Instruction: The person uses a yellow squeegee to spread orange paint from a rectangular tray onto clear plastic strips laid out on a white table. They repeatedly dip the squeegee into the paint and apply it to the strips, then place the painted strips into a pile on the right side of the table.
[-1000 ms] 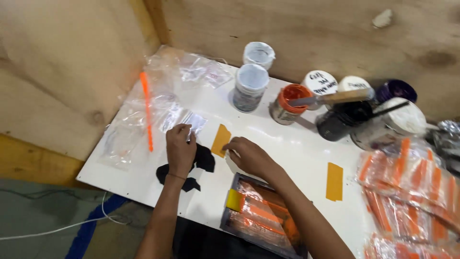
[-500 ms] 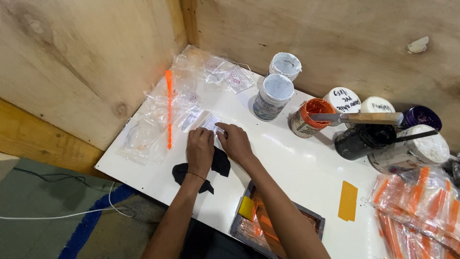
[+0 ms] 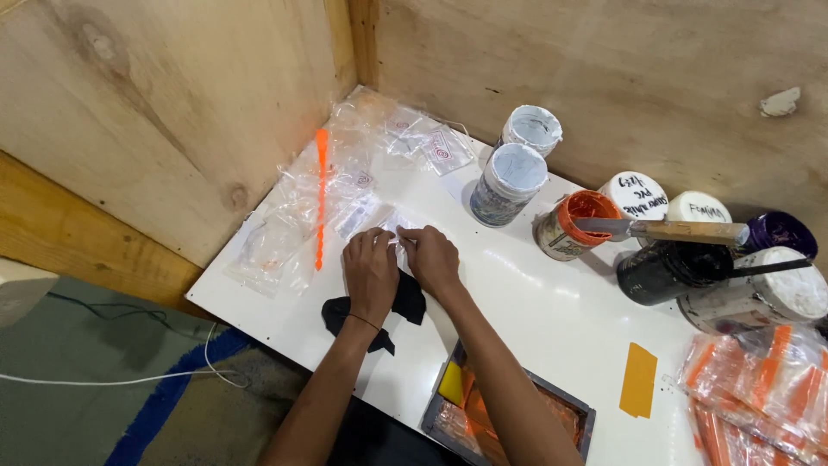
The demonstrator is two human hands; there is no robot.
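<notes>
My left hand (image 3: 371, 272) and my right hand (image 3: 429, 257) meet over the white table (image 3: 535, 311), fingertips pinching a small clear plastic bag (image 3: 390, 226) between them. Under my wrists lies a black cut-out piece (image 3: 405, 304) on the table. More small clear plastic bags (image 3: 293, 233) lie spread to the left and toward the corner. A long orange strip (image 3: 320, 194) lies across them.
Paint cans stand at the back: two white-lidded ones (image 3: 513, 177), an orange one (image 3: 569, 223) with a putty knife (image 3: 664, 229) across it, and a black one (image 3: 660, 272). A yellow card (image 3: 639, 380) lies at right, beside orange packets (image 3: 759, 388). A tray (image 3: 509, 418) sits at the near edge. Plywood walls enclose the corner.
My right hand has moved left from the tray area to join my left hand at the clear bags. The view has swung left and closer to the corner.
</notes>
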